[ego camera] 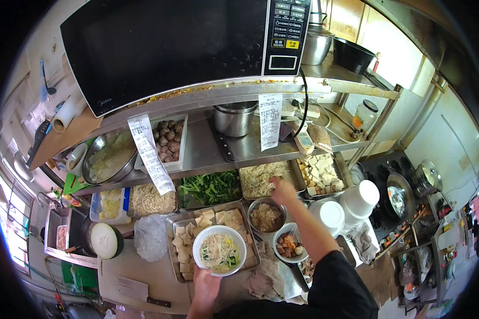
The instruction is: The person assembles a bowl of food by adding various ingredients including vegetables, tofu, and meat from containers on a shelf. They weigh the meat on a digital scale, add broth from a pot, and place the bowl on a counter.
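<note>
My left hand [207, 285] holds a white bowl [196, 255] from below at its near rim, above a metal tray of pale tofu slices [182, 247]. Thin pale strands and chopped greens lie in the bowl. With fingertips down, my right hand [281, 190] is at the near right part of a metal tray of pale shredded food [263, 175]; whether its fingers grip any strands cannot be told. Chopped leafy greens [211, 187] fill the tray to the left, and tofu cubes [321, 173] the one to the right. Below my right hand stands a metal bowl of translucent strips [265, 217].
A steel shelf [199, 155] with hanging printed slips [269, 121] and a microwave [167, 44] overhang the trays. Stacked white bowls [329, 215] stand beside my right forearm. A cleaver [133, 288] lies on the board at the near left, below a cut winter melon [105, 240].
</note>
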The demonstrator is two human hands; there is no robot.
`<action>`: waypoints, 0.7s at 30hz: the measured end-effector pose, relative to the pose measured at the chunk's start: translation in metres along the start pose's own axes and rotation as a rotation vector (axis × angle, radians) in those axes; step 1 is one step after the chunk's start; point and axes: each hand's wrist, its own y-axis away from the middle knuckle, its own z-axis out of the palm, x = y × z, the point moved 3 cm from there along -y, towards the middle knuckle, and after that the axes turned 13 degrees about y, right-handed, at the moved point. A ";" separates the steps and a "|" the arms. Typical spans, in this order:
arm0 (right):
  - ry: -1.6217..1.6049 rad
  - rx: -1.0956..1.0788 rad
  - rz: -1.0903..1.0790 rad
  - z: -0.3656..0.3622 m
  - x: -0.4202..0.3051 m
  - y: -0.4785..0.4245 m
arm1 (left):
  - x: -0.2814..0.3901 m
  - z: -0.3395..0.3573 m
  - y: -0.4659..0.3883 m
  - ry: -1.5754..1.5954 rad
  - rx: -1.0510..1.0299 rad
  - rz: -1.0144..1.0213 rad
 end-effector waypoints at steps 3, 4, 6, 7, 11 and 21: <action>0.233 -0.276 0.050 0.032 0.044 -0.042 | -0.001 -0.004 -0.002 0.051 0.004 -0.007; 0.263 -0.340 0.009 0.047 0.051 -0.049 | -0.001 -0.006 -0.003 0.051 0.010 -0.015; 0.313 -0.414 -0.057 0.072 0.059 -0.061 | -0.003 -0.005 -0.004 0.030 0.029 -0.012; 0.336 -0.428 -0.077 0.084 0.064 -0.063 | -0.004 0.000 -0.007 0.008 0.043 -0.005; 0.298 -0.323 -0.212 0.088 0.079 -0.081 | -0.009 0.009 -0.018 -0.021 0.061 0.003; -0.860 0.077 0.132 0.005 0.067 -0.085 | -0.014 0.006 -0.052 -0.041 0.076 -0.037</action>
